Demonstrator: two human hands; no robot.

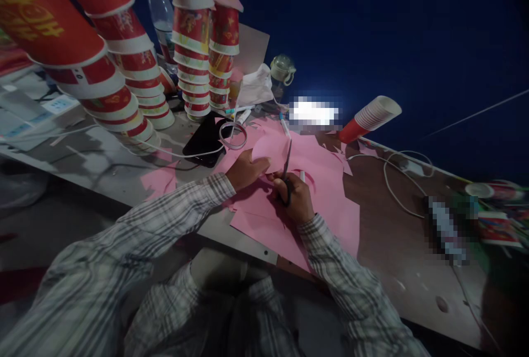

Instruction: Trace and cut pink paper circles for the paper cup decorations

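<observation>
The pink sheets (334,191) are spread in overlapping layers over the table (397,241), and a smaller pink piece (268,147) is held raised above them. Its near left edge is pinched between thumb and fingers by the left hand (247,169), apparently so that it is kept steady while the rest is left exposed to the blades. The scissors (288,156) are gripped by the right hand (298,197), with the fingers closed about the handles and the blades pointed away from the body, along the right side of the piece. Whether the paper is actually caught between the blades cannot be told.

At the far left edge of the pink sheets, a ring-shaped roll (220,136) is seen beside a dark flat device (202,145). A marker (285,124) is placed at their far edge, probably so that it is within reach. Pink scraps (161,180) are scattered to their left. Beyond them on the left, towers of paper cups (192,43) are stood upright, perhaps so that the working area is left free. A red cup stack (367,120) is tilted beyond their far right corner, and a white cable (386,175) is looped to their right.
</observation>
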